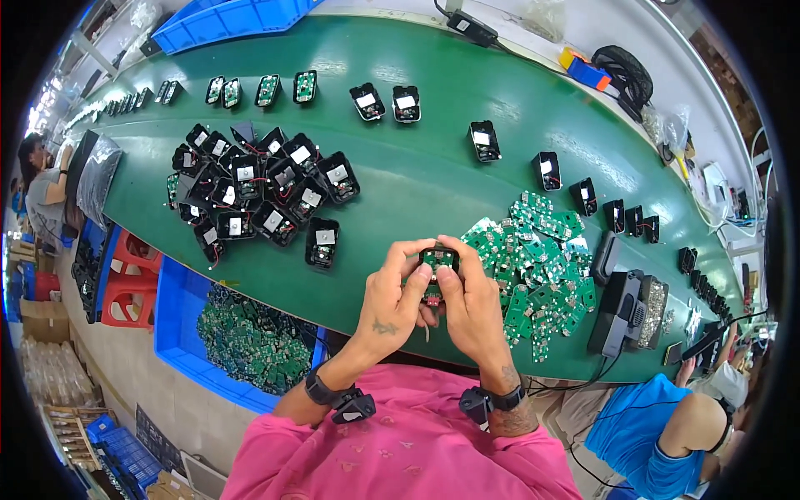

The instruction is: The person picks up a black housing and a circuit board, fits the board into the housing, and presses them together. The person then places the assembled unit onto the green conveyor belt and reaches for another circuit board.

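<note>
"Where's the case [439,263]?"

"Over the worktop [400,150], by its near edge, clamped between left hand [390,288] and right hand [473,293], thumbs [416,285] over its board [437,257]."

"How will it handle?"

"Probably light and stiff, the board fragile; best held by the outer walls."

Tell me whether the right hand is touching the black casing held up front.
Touching. The head view shows the right hand curled around the right side of the black casing, its thumb over the near end, no gap showing.
</note>
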### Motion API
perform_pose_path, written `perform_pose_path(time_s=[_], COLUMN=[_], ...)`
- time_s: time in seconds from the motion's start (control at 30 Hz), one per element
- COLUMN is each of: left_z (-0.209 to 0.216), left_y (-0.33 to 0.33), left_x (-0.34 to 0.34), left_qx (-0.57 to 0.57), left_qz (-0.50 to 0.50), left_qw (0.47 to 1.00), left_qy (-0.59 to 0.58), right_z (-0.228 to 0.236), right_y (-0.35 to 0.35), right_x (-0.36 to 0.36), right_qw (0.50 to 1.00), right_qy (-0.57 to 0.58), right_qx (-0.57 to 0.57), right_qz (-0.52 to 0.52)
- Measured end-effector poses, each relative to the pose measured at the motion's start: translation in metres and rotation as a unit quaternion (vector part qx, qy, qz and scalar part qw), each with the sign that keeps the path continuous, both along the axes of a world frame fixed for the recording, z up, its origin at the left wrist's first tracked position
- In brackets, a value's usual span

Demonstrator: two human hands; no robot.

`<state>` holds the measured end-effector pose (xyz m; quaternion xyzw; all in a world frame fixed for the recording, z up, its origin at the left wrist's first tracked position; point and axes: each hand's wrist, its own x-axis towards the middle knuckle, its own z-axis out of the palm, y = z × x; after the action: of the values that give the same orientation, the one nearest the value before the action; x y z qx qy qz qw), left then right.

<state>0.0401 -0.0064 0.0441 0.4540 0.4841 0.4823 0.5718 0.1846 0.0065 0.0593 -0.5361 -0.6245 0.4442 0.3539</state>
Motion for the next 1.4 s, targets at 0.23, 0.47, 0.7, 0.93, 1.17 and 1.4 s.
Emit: perform_pose_path(time_s=[0.23, 0.47, 0.7, 0.93, 1.17, 1.4], left_z=[-0.006, -0.007, 0.016, 0.043, 0.055, 0.063], left_y=[-0.001, -0.001, 0.027, 0.056, 0.094, 0.144], left_x=[0.000, -0.010, -0.069, -0.143, -0.201, -0.181], left_qx=[0.030, 0.174, 0.076, 0.022, -0.092, -0.101], left_qz=[0.048, 0.116, 0.144, 0.128, 0.040, 0.089], left_qw=[0.998, 0.971, 0.985, 0.992, 0.938, 0.977], left_qy=[-0.035, 0.113, 0.050, 0.003, -0.331, -0.163], right_z=[0.008, -0.011, 0.019, 0.031, 0.002, -0.010], right_y=[0.013, 0.012, 0.056, 0.122, 0.247, 0.263], right_x=[0.001, -0.025, -0.081, -0.131, -0.105, -0.111], right_qw=[0.996, 0.992, 0.991, 0.959, 0.816, 0.799], right_qy=[-0.005, 0.113, 0.069, 0.038, -0.425, -0.435], right_qx=[0.034, 0.049, 0.035, 0.069, 0.357, 0.378], right_qz=[0.077, 0.034, 0.105, 0.273, 0.160, 0.171])
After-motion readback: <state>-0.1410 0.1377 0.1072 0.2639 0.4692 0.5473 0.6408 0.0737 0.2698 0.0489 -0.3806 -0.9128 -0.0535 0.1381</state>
